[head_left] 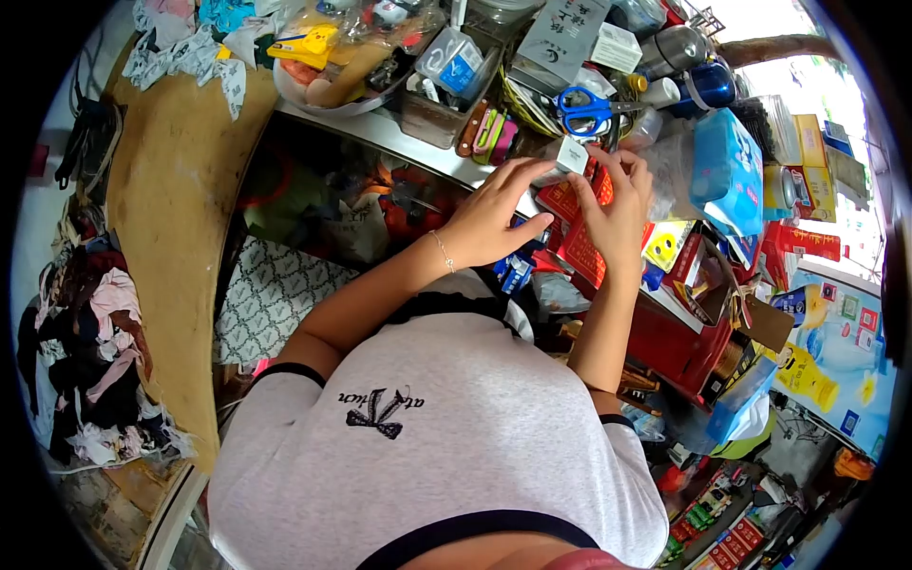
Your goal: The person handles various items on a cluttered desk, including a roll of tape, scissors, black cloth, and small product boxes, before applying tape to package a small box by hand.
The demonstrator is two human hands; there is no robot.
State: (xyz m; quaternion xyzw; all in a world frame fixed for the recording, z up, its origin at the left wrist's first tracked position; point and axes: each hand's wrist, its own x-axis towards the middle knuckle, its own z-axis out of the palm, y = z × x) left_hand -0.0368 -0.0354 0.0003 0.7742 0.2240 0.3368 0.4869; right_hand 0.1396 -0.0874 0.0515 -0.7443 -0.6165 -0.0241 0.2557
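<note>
A small white box is between my two hands at the edge of the cluttered shelf. My left hand, with a thin bracelet at its wrist, reaches in from the left. Its fingers are stretched out with their tips against the box's left side, and the thumb stands apart. On the other side, the curved thumb and index finger of my right hand meet the box's right corner. Red packets with gold print lie below and behind the right hand's fingers. Blue-handled scissors rest just beyond the box.
Behind the hands stand a plastic tub, a white basin, a grey box and a blue package. A worn wooden board runs along the left, beside fabric scraps. A red drawer unit is at right.
</note>
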